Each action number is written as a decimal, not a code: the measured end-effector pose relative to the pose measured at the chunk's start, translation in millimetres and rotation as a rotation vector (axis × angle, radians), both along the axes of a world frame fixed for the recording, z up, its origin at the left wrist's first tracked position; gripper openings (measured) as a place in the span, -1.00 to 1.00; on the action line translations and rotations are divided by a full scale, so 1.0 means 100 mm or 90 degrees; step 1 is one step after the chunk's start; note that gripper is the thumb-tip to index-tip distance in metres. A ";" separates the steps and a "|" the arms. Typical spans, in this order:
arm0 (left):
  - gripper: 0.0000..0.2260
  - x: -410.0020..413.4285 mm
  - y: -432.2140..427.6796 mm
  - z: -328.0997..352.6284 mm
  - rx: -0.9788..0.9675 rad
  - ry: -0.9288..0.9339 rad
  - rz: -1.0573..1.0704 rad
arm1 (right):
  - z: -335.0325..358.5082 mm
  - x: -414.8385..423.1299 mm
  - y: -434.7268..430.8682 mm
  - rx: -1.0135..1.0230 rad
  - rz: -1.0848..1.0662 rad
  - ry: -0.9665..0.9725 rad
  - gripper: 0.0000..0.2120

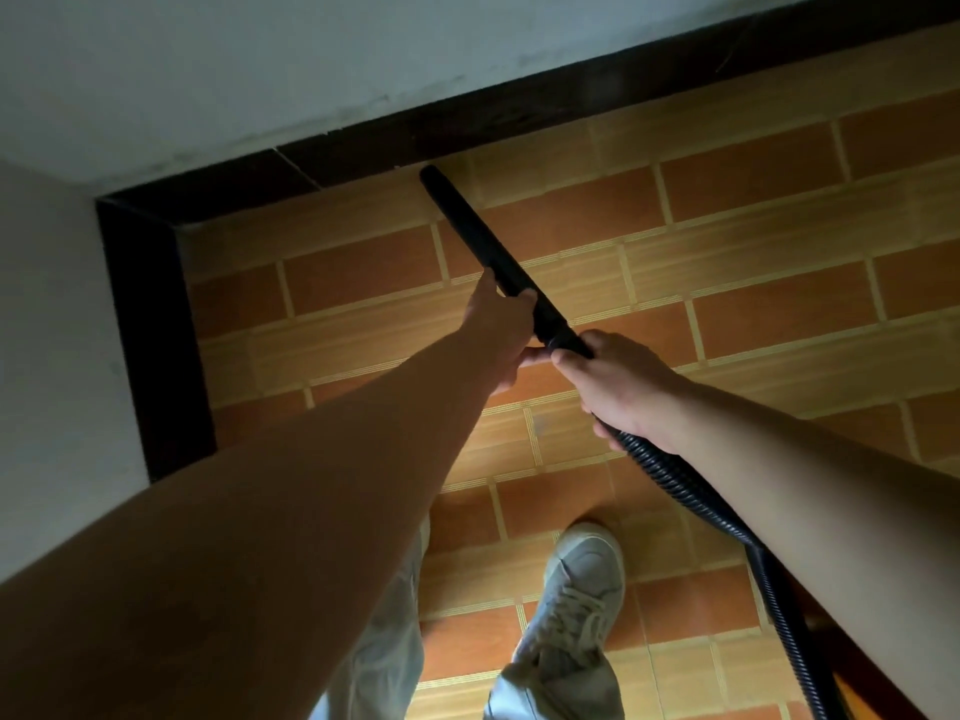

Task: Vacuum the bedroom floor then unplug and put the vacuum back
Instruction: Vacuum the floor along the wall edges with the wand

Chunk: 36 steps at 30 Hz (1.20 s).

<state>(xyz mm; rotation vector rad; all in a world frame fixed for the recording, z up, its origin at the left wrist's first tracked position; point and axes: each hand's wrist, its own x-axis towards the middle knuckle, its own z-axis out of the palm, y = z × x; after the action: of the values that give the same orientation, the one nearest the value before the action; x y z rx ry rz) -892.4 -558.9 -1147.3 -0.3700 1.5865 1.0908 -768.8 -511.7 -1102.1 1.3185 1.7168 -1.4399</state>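
Observation:
A black vacuum wand (475, 231) slants up and left, its tip on the floor just in front of the dark skirting board (363, 158). My left hand (501, 324) grips the wand around its middle. My right hand (621, 387) grips the joint where the wand meets the ribbed black hose (691, 496). The hose runs down to the lower right under my right forearm and leaves the frame. The vacuum body and its plug are out of view.
The floor (753, 304) is orange and tan brick-pattern tile. White walls (156, 70) meet in a corner at the upper left, edged by the skirting. My grey sneaker (576, 589) and pale trouser leg stand on the tiles at the bottom centre.

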 end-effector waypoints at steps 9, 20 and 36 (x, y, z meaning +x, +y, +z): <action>-0.63 -0.47 -0.42 0.01 -0.001 0.008 0.047 | -0.06 -0.52 -0.31 -0.017 0.019 -0.010 -0.65; -0.55 -0.89 -0.97 -0.05 -0.018 0.009 0.086 | -0.06 -0.98 -0.76 -0.028 0.060 -0.018 -0.65; -0.51 -1.47 -1.63 -0.10 -0.016 0.029 0.153 | -0.22 -1.67 -1.30 -0.040 0.120 -0.012 -0.66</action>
<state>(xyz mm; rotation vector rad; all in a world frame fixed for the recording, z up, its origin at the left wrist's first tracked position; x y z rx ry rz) -1039.1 -721.9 -1156.8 -0.5673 1.6276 1.2698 -935.7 -641.8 -1124.3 1.1015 1.7196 -1.3578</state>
